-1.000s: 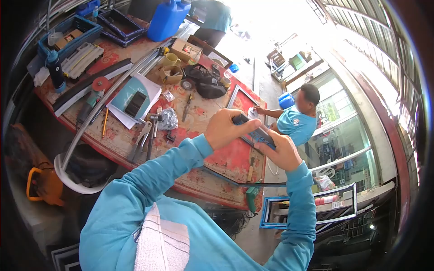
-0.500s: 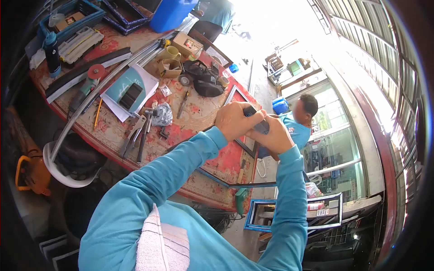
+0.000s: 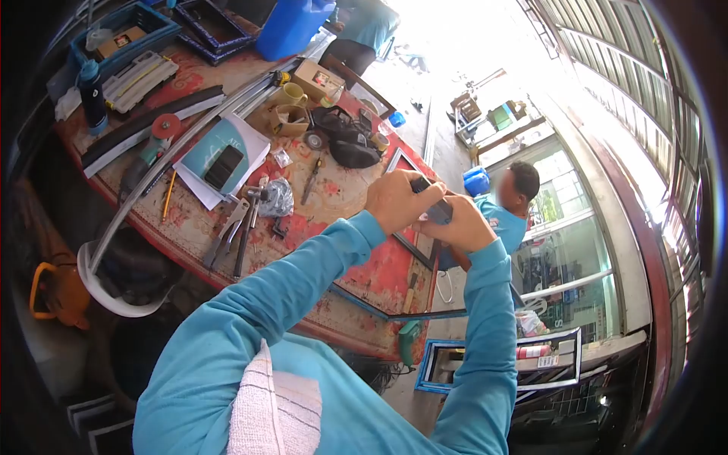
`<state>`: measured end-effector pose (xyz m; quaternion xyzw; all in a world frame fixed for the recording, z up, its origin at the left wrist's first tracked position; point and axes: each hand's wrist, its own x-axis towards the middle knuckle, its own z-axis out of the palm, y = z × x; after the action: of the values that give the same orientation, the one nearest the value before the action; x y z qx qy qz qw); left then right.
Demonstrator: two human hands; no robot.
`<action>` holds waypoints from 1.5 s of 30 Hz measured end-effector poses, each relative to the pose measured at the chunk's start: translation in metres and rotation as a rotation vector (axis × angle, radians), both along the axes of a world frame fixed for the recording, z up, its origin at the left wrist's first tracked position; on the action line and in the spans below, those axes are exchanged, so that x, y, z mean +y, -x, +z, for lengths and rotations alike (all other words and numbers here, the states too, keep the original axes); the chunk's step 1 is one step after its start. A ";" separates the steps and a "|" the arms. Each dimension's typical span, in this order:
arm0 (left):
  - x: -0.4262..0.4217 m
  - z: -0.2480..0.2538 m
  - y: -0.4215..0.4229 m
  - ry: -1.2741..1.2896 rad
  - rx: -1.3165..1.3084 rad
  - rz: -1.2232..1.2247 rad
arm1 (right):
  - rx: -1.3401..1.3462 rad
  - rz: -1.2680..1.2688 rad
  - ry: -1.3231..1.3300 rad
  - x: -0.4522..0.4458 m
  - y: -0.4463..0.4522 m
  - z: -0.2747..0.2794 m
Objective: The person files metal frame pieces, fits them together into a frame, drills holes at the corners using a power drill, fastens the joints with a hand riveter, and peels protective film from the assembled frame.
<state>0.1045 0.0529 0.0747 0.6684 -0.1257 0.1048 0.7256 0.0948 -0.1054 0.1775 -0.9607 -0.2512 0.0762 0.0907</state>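
Both my hands are raised together over the right side of the table, closed around a small dark grey and black block-like piece [image 3: 434, 202]. My left hand [image 3: 393, 203] grips its near-left side with thumb and fingers. Against the other side press the fingers of my right hand [image 3: 472, 224]. The fingers cover much of the piece, so its exact kind is hidden. Behind and below the hands lies a metal frame [image 3: 414, 250] on the table's right edge.
A red patterned cloth covers the table [image 3: 364, 292]. On it lie locking pliers [image 3: 225, 233], a screwdriver [image 3: 312, 180], a phone [image 3: 224, 167], an angle grinder [image 3: 152, 148] and a black bag [image 3: 353, 148]. Another person [image 3: 504, 216] is at the right. A blue-edged frame [image 3: 428, 371] stands below.
The view has shifted slightly, so the table and surroundings appear a little lower and further right. Both hands keep their hold on the dark piece.
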 end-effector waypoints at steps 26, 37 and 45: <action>-0.017 -0.047 -0.044 0.378 -0.141 -0.204 | -0.106 -0.134 -0.053 -0.012 -0.026 -0.011; -0.026 -0.047 -0.052 0.264 -0.158 -0.027 | -0.217 -0.125 -0.070 -0.017 -0.028 -0.016; -0.028 -0.049 -0.058 0.306 -0.156 -0.038 | -0.210 -0.154 -0.055 -0.018 -0.032 -0.017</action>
<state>0.1622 0.0244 0.0256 0.5374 -0.1770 0.1605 0.8087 0.1263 -0.1230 0.1609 -0.9769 -0.1868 -0.0392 0.0959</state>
